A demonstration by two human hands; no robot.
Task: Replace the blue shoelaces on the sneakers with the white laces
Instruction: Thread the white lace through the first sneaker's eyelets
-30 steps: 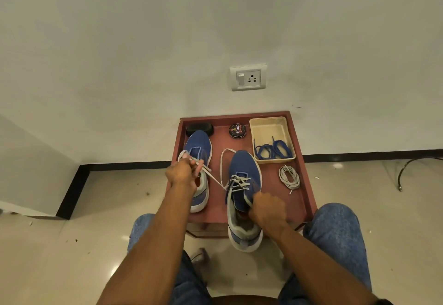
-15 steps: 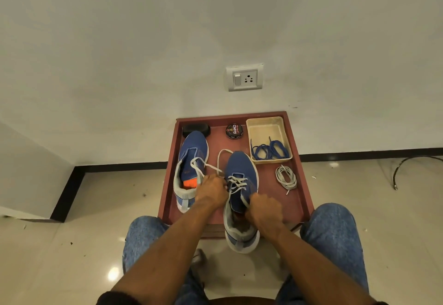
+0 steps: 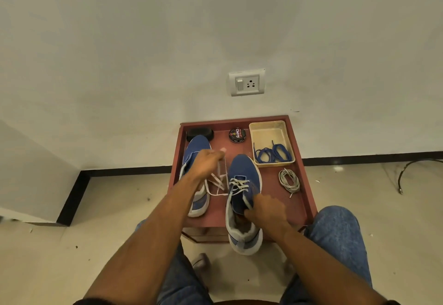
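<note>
Two blue sneakers lie on a red tray table (image 3: 300,199). The right sneaker (image 3: 242,180) carries a white lace (image 3: 238,186) through its lower eyelets, its heel hanging over the table's near edge. My right hand (image 3: 266,211) grips that sneaker at the tongue and collar. My left hand (image 3: 206,163), blurred, is raised over the left sneaker (image 3: 194,147) and pinches the loose white lace end, which runs slack back to the right sneaker. A second white lace (image 3: 288,180) lies coiled at the right. The blue laces (image 3: 272,152) sit in a beige tray (image 3: 268,129).
A round shoe polish tin (image 3: 237,134) and a black oval brush (image 3: 200,134) stand at the table's far edge by the wall. My knees in jeans (image 3: 335,232) flank the table. A black cable (image 3: 412,170) lies on the floor at right.
My left hand went from the right sneaker's eyelets up and away to the left, drawing the white lace end out. My right hand stayed on the sneaker.
</note>
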